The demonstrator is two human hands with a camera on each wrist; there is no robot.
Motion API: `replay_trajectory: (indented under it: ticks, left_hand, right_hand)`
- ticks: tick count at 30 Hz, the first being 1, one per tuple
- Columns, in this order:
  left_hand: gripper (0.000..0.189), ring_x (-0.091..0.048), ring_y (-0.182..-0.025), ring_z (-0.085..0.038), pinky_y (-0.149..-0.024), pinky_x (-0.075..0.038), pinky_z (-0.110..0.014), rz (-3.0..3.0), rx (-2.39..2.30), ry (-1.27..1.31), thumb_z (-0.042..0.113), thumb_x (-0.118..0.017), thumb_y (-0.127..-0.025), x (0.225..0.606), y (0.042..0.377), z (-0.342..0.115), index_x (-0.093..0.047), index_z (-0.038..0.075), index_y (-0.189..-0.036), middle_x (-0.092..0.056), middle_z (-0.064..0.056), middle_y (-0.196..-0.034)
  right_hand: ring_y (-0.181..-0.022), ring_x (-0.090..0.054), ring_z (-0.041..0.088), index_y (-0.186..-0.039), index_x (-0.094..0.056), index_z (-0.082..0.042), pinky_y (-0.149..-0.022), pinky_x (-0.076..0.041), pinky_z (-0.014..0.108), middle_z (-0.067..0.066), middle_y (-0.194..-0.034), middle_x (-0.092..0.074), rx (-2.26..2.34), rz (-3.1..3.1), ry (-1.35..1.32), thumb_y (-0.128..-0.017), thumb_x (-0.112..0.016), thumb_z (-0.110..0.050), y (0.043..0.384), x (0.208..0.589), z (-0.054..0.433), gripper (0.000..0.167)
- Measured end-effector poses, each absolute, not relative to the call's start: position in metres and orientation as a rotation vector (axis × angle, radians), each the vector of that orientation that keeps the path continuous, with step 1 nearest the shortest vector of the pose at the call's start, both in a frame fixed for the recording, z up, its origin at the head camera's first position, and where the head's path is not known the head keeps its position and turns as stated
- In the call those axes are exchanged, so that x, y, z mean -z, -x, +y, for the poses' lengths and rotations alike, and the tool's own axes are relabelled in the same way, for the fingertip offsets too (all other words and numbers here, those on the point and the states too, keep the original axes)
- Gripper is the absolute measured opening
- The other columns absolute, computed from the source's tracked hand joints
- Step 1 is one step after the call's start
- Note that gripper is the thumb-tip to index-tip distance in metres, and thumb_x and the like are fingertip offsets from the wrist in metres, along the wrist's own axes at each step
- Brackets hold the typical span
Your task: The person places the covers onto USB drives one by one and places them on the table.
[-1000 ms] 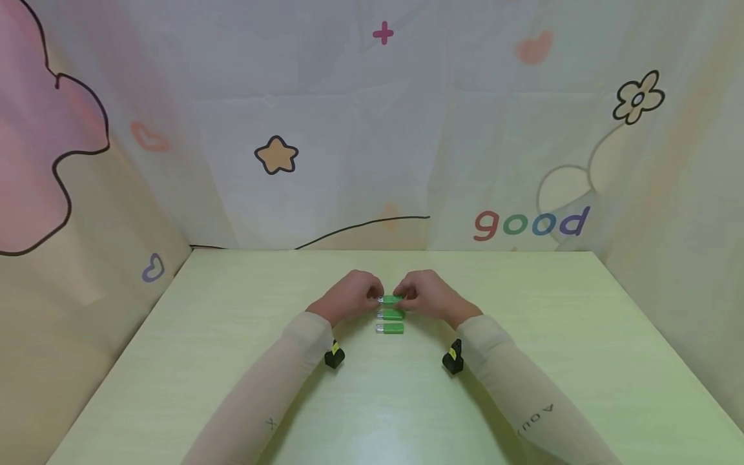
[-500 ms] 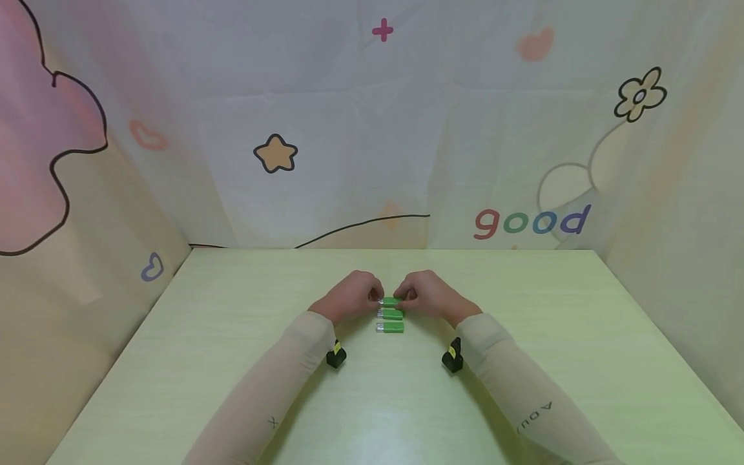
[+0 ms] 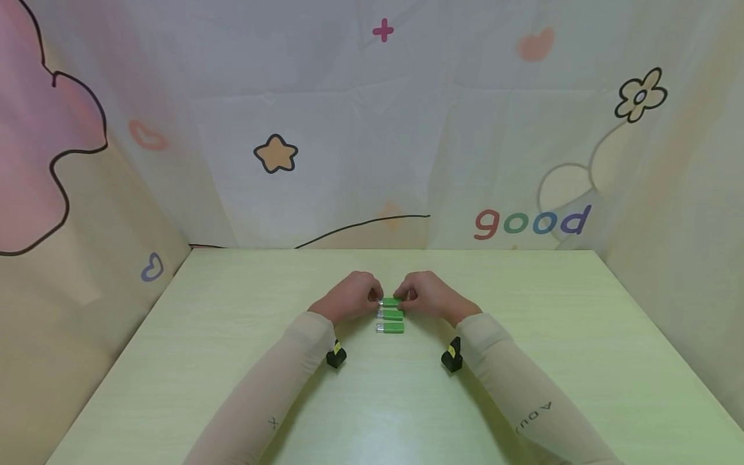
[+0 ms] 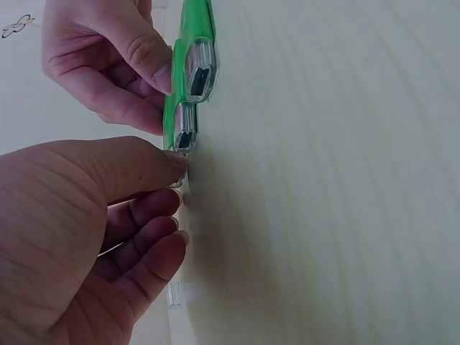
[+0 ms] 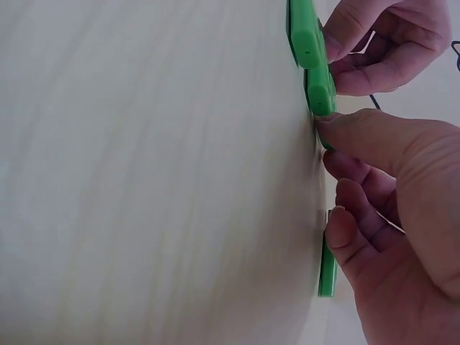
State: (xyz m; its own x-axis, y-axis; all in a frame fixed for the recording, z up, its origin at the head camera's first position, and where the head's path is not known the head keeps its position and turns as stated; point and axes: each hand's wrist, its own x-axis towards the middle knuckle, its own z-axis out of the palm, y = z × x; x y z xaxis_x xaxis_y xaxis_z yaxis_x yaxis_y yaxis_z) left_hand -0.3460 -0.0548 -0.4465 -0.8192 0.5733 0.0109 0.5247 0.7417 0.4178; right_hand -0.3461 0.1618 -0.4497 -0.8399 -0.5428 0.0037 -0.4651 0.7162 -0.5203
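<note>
Three green USB flash drives with clear caps lie parallel in a column on the table, capped ends to the left. My left hand pinches the capped end of the farthest drive, while my right hand pinches its green end. The middle drive and the nearest drive lie untouched just in front of it. In the left wrist view, metal plugs show inside the caps of the nearer two, and my left thumb covers much of the held cap.
Past my right fingers, the right wrist view shows another green piece. A clear piece shows beyond my left fingers in the left wrist view; my hands hide both from the head view. Light wood table; printed curtain behind and at the sides.
The farthest drive, held by both hands, has shifted slightly toward me, narrowing its gap to the middle drive. The other two drives have not moved.
</note>
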Motion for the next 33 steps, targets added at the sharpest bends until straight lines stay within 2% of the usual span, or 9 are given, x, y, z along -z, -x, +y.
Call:
replay_trajectory:
  ticks: [14, 22, 29, 33]
  left_hand:
    - [0.015, -0.06, -0.089, -0.014, -0.087, -0.054, -0.031, 2.817, -0.62, -0.886, 0.007, -0.071, -0.092, 0.449, 0.348, -0.055, -0.079, 0.005, -0.104, -0.073, -0.002, -0.096]
    - [0.02, -0.062, -0.1, -0.017, -0.095, -0.054, -0.035, 2.773, -0.654, -0.821, 0.007, -0.068, -0.094, 0.446, 0.348, -0.062, -0.077, 0.006, -0.112, -0.073, -0.004, -0.109]
    - [0.032, -0.058, -0.112, -0.021, -0.103, -0.05, -0.038, 2.826, -0.706, -0.924, 0.024, -0.074, -0.093, 0.441, 0.351, -0.075, -0.072, 0.009, -0.121, -0.064, -0.004, -0.119]
    - [0.04, -0.053, -0.119, -0.025, -0.108, -0.047, -0.04, 2.906, -0.678, -1.027, 0.028, -0.076, -0.091, 0.439, 0.353, -0.08, -0.07, 0.008, -0.124, -0.062, -0.007, -0.123]
  right_hand:
    - [-0.082, -0.058, 0.014, -0.109, -0.081, -0.012, -0.075, -0.05, 0.026, 0.0, -0.101, -0.072, 0.776, 2.752, 0.778, -0.089, -0.08, -0.013, 0.345, 0.448, 0.163, 0.019]
    - [-0.085, -0.06, 0.014, -0.111, -0.08, -0.011, -0.078, -0.053, 0.029, 0.001, -0.105, -0.073, 0.775, 2.791, 0.76, -0.09, -0.077, -0.014, 0.345, 0.439, 0.169, 0.021]
    - [-0.094, -0.065, 0.017, -0.111, -0.079, -0.013, -0.087, -0.056, 0.036, 0.002, -0.11, -0.075, 0.78, 2.838, 0.722, -0.092, -0.076, -0.021, 0.35, 0.433, 0.178, 0.02]
    - [-0.101, -0.065, 0.023, -0.111, -0.078, -0.01, -0.094, -0.055, 0.044, 0.005, -0.111, -0.074, 0.787, 2.867, 0.689, -0.091, -0.078, -0.022, 0.351, 0.431, 0.182, 0.024]
